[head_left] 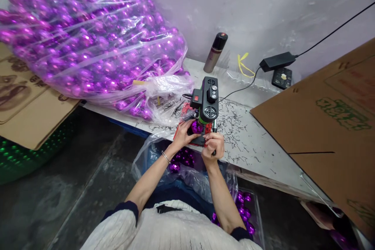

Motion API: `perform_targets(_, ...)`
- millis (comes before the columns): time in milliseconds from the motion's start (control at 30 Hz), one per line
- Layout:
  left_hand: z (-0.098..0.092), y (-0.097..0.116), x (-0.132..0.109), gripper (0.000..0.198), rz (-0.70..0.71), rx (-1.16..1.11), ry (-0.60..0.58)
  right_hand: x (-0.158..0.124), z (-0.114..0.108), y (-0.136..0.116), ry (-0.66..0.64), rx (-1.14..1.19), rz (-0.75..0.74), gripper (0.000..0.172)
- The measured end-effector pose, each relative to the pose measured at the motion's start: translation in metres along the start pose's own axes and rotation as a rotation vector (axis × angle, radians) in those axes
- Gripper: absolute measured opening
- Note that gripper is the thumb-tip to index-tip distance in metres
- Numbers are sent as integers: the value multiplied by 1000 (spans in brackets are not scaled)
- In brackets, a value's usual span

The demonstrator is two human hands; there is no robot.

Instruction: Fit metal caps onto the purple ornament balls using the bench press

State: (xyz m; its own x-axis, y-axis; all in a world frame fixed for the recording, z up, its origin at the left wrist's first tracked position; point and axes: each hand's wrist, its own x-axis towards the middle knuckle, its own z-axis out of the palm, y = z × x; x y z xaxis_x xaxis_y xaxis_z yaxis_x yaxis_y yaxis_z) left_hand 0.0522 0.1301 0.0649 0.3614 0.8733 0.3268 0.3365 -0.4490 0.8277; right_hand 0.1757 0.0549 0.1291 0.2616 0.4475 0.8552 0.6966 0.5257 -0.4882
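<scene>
L hand is holding a purple ball btwn thumb & fingers, under the machine; R hand is gripping its lever. Big bag w/ more balls is lying to L, bottle is standing behind, cardboard box is sitting R.

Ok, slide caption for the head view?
Left hand holds a purple ball at a black machine; right hand grips a lever.

Workshop: my lever-worked machine, purple balls bagged in bulk, cardboard carton, scrap-littered workbench before me.
</scene>
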Motion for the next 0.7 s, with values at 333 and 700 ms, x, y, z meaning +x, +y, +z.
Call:
perform_targets(333, 5, 2, 3, 65, 8, -4, 12, 11, -1, -3, 34, 24, 8, 34)
perform_targets(700, -28, 12, -78, 93, 269, 221, -82, 52, -11, -31, -4, 37, 103, 34)
